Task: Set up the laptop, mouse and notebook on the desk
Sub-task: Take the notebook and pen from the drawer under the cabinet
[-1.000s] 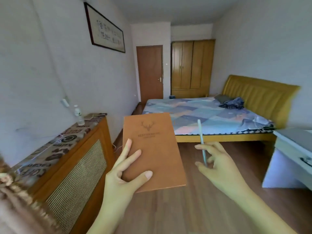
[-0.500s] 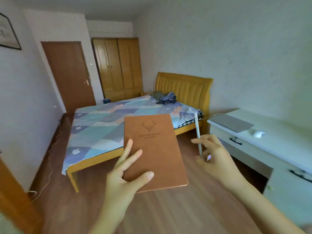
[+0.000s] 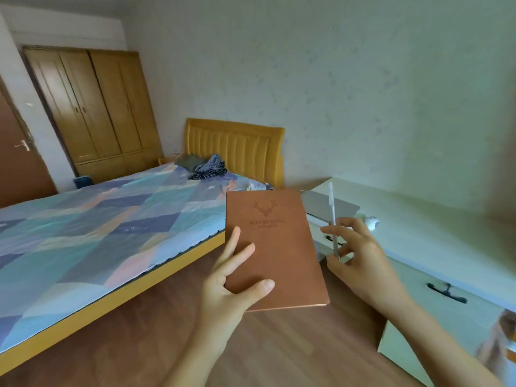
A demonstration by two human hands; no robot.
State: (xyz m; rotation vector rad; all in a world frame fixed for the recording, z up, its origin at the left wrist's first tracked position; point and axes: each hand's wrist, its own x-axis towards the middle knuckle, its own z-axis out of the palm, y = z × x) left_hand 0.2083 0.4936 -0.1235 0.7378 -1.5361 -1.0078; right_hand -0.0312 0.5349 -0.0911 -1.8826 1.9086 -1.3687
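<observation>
Notebook [image 3: 275,247]: I think it's light, stiff; I'd hold its bottom edge.
Left hand [image 3: 231,286]: fingers clamped on notebook.
Right hand [image 3: 360,261]: pinching pen [image 3: 332,219].

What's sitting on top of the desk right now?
On the desk lie a closed laptop and a white mouse. The notebook and right hand cover the laptop's near corner and part of the desk's front edge.

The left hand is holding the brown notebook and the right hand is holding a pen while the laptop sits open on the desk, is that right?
Not quite. The head view shows the laptop closed flat on the desk. The left hand holding the brown notebook and right hand holding the pen are correct.
</observation>
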